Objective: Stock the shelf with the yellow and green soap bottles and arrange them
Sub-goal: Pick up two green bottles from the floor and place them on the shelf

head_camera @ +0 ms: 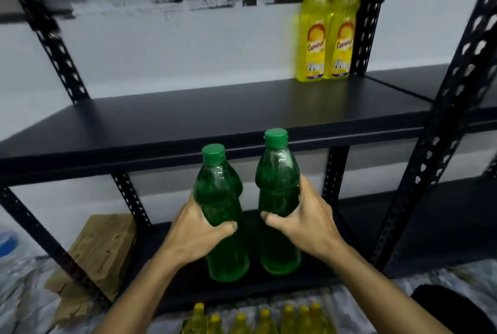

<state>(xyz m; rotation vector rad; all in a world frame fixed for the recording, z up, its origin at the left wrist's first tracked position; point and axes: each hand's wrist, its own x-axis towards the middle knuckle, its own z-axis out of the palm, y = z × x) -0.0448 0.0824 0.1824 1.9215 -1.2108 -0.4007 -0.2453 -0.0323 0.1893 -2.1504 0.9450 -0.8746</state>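
Yellow-capped bottles [265,320], cut off by the near edge, stand below both forearms. Left hand [200,228] grips one green soap bottle [222,215], right hand [304,219] another [278,199], upright before the black shelf [215,115]; fingers hidden. Two yellow soap bottles [326,32] stand far right.

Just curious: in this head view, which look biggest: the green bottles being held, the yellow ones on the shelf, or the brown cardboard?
1. Green bottles, nearest the camera, so unsure.
2. Brown cardboard.
3. Yellow bottles, farther back.
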